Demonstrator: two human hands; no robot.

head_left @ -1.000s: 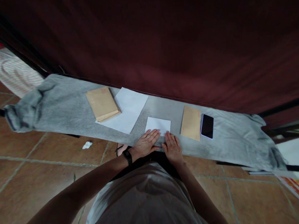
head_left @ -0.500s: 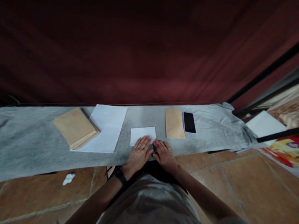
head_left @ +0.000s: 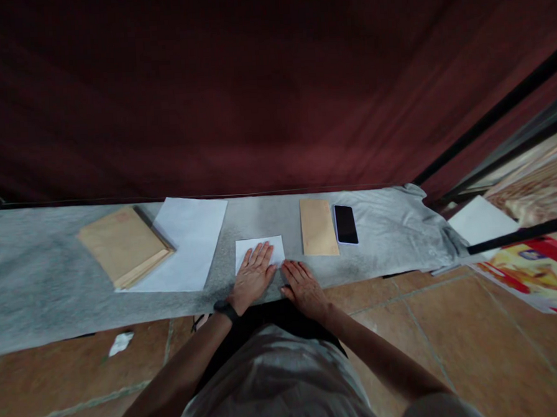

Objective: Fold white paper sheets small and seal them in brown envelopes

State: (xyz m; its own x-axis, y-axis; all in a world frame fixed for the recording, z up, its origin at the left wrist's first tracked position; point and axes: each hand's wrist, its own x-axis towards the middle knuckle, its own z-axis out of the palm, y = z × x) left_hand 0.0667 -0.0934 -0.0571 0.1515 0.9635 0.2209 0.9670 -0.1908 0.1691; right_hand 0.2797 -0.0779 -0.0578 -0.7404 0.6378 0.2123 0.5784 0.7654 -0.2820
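A small white sheet of paper, apparently folded, lies flat near the front edge of the cloth-covered table. Over its middle rests my left hand, fingers stretched out and holding nothing. My right hand lies at the paper's lower right corner, its fingers extended and the thumb a little apart. A brown envelope lies to the right of the paper, beyond my right hand. Farther left, a larger white paper stack lies partly under a pile of brown envelopes.
A phone lies right of the single envelope. Grey cloth covers the narrow table, with a dark red curtain behind it. At the right stand a black bar and a colourful box. Crumpled white tissue lies on the tiled floor.
My left hand has slid left across the small paper, away from its right edge. My right hand stays by the lower right corner. The whole view has shifted slightly.
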